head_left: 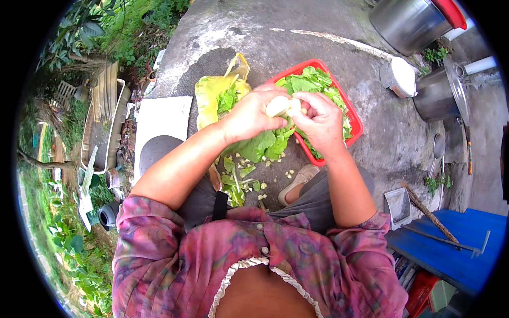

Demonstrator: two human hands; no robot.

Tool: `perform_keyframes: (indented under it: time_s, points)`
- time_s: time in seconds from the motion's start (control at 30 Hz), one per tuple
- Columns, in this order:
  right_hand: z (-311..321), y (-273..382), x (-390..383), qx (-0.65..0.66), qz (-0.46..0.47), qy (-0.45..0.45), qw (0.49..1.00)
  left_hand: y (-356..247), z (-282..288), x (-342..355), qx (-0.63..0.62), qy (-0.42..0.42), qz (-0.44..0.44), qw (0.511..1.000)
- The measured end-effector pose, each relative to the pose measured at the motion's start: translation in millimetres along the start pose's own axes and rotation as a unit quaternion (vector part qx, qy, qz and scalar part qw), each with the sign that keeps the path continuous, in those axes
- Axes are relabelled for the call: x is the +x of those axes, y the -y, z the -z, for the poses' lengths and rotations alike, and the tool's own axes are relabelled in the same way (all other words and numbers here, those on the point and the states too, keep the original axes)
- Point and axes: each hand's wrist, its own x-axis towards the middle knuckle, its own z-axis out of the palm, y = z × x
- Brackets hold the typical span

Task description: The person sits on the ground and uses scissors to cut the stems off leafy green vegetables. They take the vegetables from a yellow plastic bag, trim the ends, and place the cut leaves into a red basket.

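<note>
My left hand [259, 111] is closed around the pale stem end of a bunch of leafy greens [262, 146], whose leaves hang below it. My right hand [318, 114] pinches the cut pale stalks [281, 106] beside it. Under and beyond my hands stand a yellow plastic bag [209, 93] with greens inside and a red basket [356, 124] heaped with green leaves. Loose leaves and small stem bits [236, 185] lie on the concrete between my feet.
A white board [161, 116] lies left of the bag. Steel pots [435, 95] and a white bucket [397, 77] stand at the right, near a blue sheet [477, 233] and a stick [435, 217]. An old tub [93, 153] and plants border the concrete on the left.
</note>
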Motion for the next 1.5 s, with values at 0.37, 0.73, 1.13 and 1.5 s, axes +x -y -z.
perform_keyframes:
  time_s: [0.37, 0.73, 1.13, 1.5]
  points:
    - [-14.0, -25.3, 5.5, 0.332, -0.135, 0.023, 0.933, 20.7, -3.6, 4.7, -0.286, -0.004, 0.221, 0.932]
    - [-39.0, -33.2, -1.9, 0.37, -0.105, 0.013, 0.923, 15.0, -11.7, 3.4, -0.251, -0.012, 0.198, 0.947]
    - [-45.6, -30.6, -10.7, 0.259, -0.076, -0.015, 0.963, -8.2, -24.8, -6.9, -0.185, 0.055, 0.188, 0.963]
    - [-26.8, -18.4, 4.9, 0.452, -0.091, -0.021, 0.887, 13.6, -0.7, -1.1, -0.156, 0.138, 0.175, 0.962]
